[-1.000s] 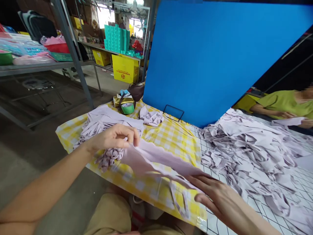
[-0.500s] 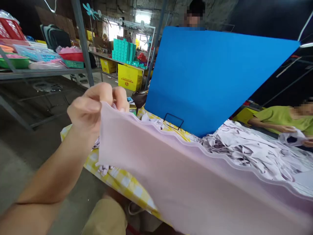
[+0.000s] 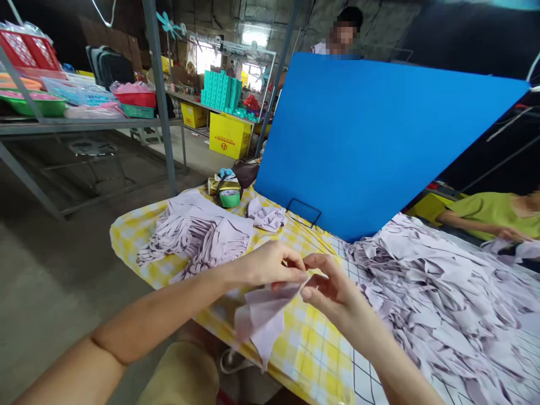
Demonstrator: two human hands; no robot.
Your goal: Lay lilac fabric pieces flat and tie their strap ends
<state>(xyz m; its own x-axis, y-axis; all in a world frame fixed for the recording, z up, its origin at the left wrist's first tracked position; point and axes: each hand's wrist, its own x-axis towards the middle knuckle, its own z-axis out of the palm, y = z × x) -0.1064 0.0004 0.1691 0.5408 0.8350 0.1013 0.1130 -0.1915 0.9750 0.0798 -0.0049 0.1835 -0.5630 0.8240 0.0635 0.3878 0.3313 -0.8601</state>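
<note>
The left hand (image 3: 272,264) pinches a gathered edge of the lilac fabric piece (image 3: 268,315) above the counter (image 3: 323,351); the right hand's (image 3: 340,292) fingers curl at that edge, their grip uncertain. Uneven tension could skew the limp layers; a brushing forearm could disarrange the layered stack (image 3: 198,225). Motion blurs the hanging end; the hands mask the contact.

I take the panel (image 3: 371,135) as reference, at the table's (image 3: 310,351) far side. Before its base I locate the wire frame (image 3: 306,205). Left: cloth bundle (image 3: 265,216), then tape roll (image 3: 230,198); nearer left, cloth stack (image 3: 189,225). Near right: cloth heap (image 3: 447,292). Behind: one person (image 3: 343,36). Before it, above the table: cloth piece (image 3: 265,315).
</note>
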